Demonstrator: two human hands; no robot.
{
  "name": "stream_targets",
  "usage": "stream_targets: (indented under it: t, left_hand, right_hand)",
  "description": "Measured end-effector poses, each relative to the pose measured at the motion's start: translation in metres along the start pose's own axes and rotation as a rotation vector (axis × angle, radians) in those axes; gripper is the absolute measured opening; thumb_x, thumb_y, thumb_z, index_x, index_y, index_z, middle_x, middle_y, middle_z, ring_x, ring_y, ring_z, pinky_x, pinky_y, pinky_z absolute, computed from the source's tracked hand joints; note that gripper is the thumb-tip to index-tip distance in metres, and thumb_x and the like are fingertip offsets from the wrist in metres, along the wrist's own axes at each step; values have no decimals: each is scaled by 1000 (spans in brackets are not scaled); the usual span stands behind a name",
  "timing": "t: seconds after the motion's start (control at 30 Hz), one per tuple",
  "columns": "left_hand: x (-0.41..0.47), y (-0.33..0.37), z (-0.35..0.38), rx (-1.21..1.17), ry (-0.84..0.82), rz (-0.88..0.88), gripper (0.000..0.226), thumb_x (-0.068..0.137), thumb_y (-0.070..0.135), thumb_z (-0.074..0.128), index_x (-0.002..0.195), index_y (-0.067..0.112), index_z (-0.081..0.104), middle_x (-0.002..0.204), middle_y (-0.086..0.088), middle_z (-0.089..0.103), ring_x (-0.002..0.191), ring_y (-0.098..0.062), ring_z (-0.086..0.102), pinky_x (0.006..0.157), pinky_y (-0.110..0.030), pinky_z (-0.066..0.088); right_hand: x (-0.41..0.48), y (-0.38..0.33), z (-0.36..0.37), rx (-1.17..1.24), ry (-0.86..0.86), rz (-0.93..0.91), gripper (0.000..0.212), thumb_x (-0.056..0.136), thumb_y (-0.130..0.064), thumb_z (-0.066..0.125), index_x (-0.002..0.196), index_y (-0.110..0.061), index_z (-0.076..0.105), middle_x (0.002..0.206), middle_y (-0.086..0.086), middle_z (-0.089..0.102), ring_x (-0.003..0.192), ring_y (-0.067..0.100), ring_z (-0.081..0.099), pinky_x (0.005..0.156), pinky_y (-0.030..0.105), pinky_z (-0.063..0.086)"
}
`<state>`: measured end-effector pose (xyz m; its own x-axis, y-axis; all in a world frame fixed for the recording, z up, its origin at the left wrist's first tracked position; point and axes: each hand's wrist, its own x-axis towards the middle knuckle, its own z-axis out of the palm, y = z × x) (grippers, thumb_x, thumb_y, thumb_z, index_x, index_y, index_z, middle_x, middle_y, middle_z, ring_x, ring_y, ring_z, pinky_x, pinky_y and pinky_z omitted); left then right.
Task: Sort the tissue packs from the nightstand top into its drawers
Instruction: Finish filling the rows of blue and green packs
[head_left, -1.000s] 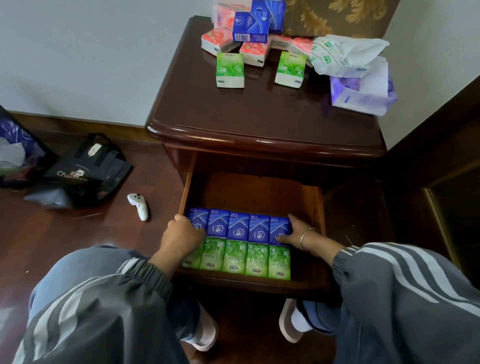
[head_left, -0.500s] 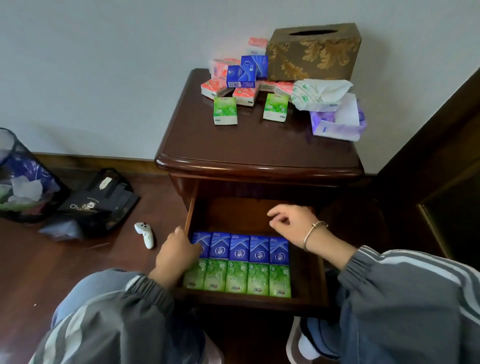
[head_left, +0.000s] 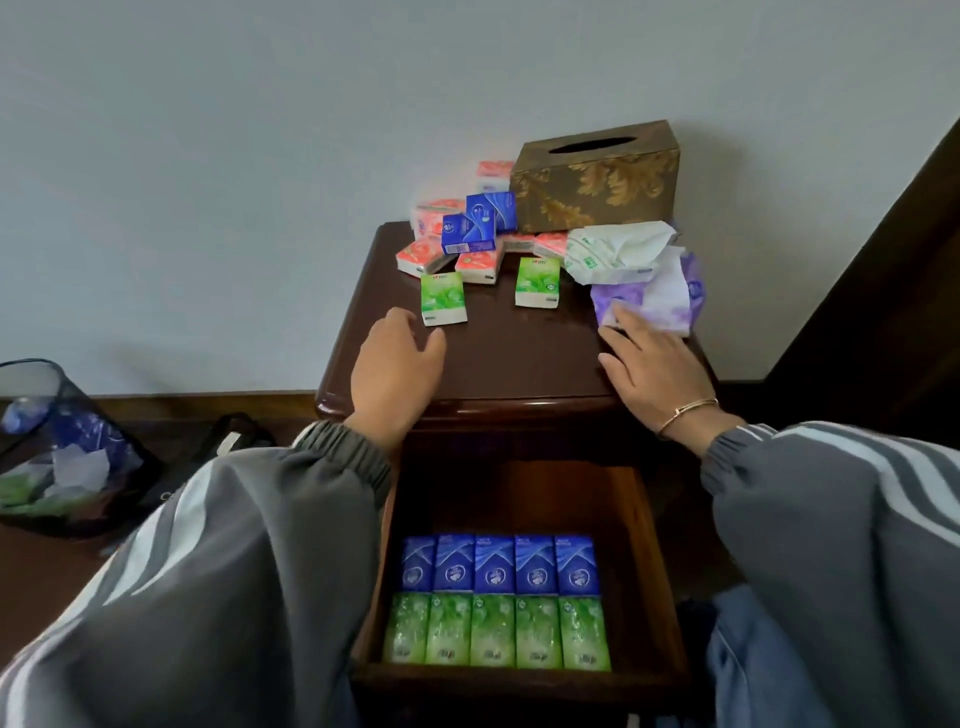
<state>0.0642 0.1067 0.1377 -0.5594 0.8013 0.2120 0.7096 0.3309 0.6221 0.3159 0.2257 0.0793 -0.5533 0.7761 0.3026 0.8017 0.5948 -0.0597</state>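
Far left of the nightstand (head_left: 519, 358), on the floor: a mesh wastebasket (head_left: 57, 441) with crumpled paper inside, then a black bag (head_left: 234, 441) partly hidden behind a grey striped sleeve (head_left: 208, 571).

Over the nightstand's front left edge: the left hand (head_left: 395, 374), fingers loosely curled, thumb out, gripping nothing. Just beyond the thumb, flat on the nightstand top and slightly skewed: a green tissue pack (head_left: 443, 299), its near edge just beside the thumb tip. Contact impossible to tell.

Farther back on the nightstand, toward the wall: a heap of pink tissue packs (head_left: 431, 254) with two blue tissue packs (head_left: 480, 223) propped on it. Right of the heap: a second green tissue pack (head_left: 537, 282), well apart from both hands.

Below the nightstand top, standing open: the drawer (head_left: 660, 571), with a blue row (head_left: 496, 564) of five packs at the back and a green row (head_left: 496, 631) of five in front, edge to edge.

At the nightstand's back right: a gold-patterned tissue box (head_left: 597, 179), a crumpled white wrapper (head_left: 613, 252) in front of it, and a torn purple pack (head_left: 649, 301) nearer still.

On the nightstand's right front: the right hand (head_left: 660, 369), fingers straight and spread, flat on the wood, fingertips at the purple pack's near edge, holding nothing. A bracelet (head_left: 685, 413) on that wrist.
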Motion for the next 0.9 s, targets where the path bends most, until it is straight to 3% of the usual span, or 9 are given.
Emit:
stream_targets:
  t: [0.17, 0.37, 0.43, 0.53, 0.63, 0.7, 0.8, 0.9]
  left_hand:
    - [47, 10, 28, 88, -27, -66, 58, 87, 45, 56, 129, 6, 43, 130, -15, 44, 121, -36, 44, 94, -45, 40]
    - [78, 20, 64, 227, -69, -106, 86, 83, 59, 58, 142, 6, 26, 136, -19, 41, 124, -39, 42, 96, -48, 39]
    - [84, 21, 72, 287, -64, -115, 80, 85, 49, 60, 142, 4, 27, 135, -20, 43, 124, -38, 42, 96, -46, 40]
    - [85, 25, 77, 197, -6, -133, 70, 84, 34, 60, 139, 4, 30, 134, -21, 44, 122, -40, 41, 95, -46, 39]
    - [79, 46, 83, 124, 64, 106, 72, 80, 32, 61, 140, 5, 32, 133, -20, 45, 121, -39, 41, 95, -46, 38]
    - [79, 68, 91, 107, 26, 205, 75, 81, 35, 61, 144, 8, 29, 133, -18, 44, 122, -37, 40, 96, -45, 38]
    - [82, 93, 105, 107, -60, 198, 71, 88, 38, 55, 147, 16, 24, 140, -18, 37, 126, -37, 38, 97, -46, 37]
    - [82, 99, 120, 235, -135, 176, 62, 86, 39, 56, 140, 17, 34, 143, -18, 32, 127, -39, 36, 96, -48, 38]
  right_hand:
    - [-1, -1, 2, 48, 57, 25, 45, 92, -32, 39, 130, -12, 54, 148, 6, 40, 130, 23, 45, 101, 39, 40]
    - [-4, -5, 2, 36, 94, 58, 45, 87, -31, 44, 126, -14, 59, 144, 5, 46, 118, 24, 55, 95, 35, 44]
    - [-4, -5, 4, 44, 95, 61, 45, 87, -31, 44, 126, -15, 59, 145, 4, 44, 118, 23, 55, 96, 34, 44]
    - [-5, -4, 6, 69, 116, 68, 44, 87, -30, 44, 125, -15, 60, 144, 3, 46, 119, 21, 55, 98, 33, 44]
    - [-5, -4, 8, 75, 132, 64, 43, 86, -28, 44, 123, -14, 61, 142, 4, 48, 120, 20, 55, 99, 33, 44]
    - [-5, -4, 9, 83, 137, 65, 43, 86, -29, 45, 124, -15, 61, 142, 3, 47, 122, 20, 54, 100, 32, 43]
    - [-6, -4, 8, 84, 147, 75, 42, 85, -29, 46, 122, -16, 62, 142, 2, 48, 121, 19, 54, 97, 32, 45]
    - [-6, -5, 7, 88, 158, 87, 41, 84, -28, 48, 121, -16, 63, 140, 1, 50, 119, 19, 56, 93, 32, 49]
